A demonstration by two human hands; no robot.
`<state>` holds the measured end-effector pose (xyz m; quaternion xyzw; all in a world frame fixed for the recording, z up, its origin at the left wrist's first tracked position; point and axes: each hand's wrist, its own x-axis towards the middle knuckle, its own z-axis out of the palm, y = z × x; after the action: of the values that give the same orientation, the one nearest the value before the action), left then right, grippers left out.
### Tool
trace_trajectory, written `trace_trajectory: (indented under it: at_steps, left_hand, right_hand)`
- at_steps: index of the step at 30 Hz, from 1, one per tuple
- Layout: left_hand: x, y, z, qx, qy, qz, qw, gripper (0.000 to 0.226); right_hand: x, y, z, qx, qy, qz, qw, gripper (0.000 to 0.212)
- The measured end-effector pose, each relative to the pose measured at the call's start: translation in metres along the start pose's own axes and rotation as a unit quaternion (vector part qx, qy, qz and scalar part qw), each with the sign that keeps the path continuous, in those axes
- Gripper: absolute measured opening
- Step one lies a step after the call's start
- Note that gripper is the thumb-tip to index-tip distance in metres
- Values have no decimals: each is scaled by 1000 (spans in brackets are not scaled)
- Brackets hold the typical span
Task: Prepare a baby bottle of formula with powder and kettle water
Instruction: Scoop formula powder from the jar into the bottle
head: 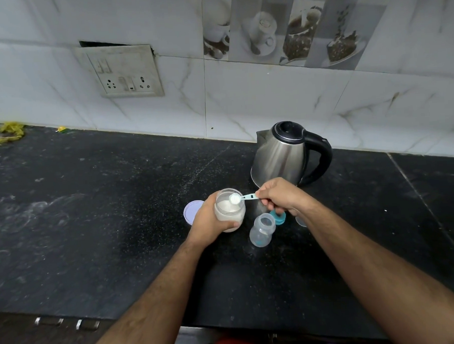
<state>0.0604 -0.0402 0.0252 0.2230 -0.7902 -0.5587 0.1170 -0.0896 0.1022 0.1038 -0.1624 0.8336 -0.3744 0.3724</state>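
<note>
The black speckled desk (105,216) carries a steel kettle (282,156) just beyond the fingers (267,202), an open clear bottle (261,231) and teal ring (279,217) below them, and a lilac lid (190,211) on their far left.

Grubby switchboard (120,71) upper left, hanging a bit loose off the tile wall. Coffee-print tiles (279,31) up top. Yellow scraps (10,132) far left on the counter (92,216).

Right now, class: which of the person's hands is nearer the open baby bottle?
Right. The right hand holds the scoop just above the baby bottle; the left hand grips the powder jar beside it.
</note>
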Motion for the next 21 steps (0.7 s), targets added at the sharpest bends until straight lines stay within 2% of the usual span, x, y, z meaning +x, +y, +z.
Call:
trace_trajectory:
  at_steps: [4,6,8,10,13,16,18,21]
  left_hand:
    - [-2,-4,2,-8,15,-2,1000,85]
    - [-6,-6,1,-11,29,-27,999,105]
    - [-14,-8,1,15,59,-41,997,113]
    - [-26,-9,2,55,103,-29,993,104]
    - [-46,-11,7,85,155,8,984,69]
    - [-58,-16,23,74,123,41,989,36]
    - [-61,-14,38,60,76,50,994,33]
    - [-56,-7,57,50,34,44,997,46]
  right_hand:
    - [-11,6,-3,84,28,-29,996,17]
    - [-19,11,-6,119,44,-39,991,15]
    - [-28,18,-8,148,65,-49,986,16]
    - [-39,27,-9,171,86,-54,980,15]
    - [-54,41,-10,186,112,-52,975,12]
    - [-67,57,-10,189,133,-32,972,11]
    - [-72,66,-7,199,148,-26,968,10]
    - [-77,76,-2,209,165,-26,964,10]
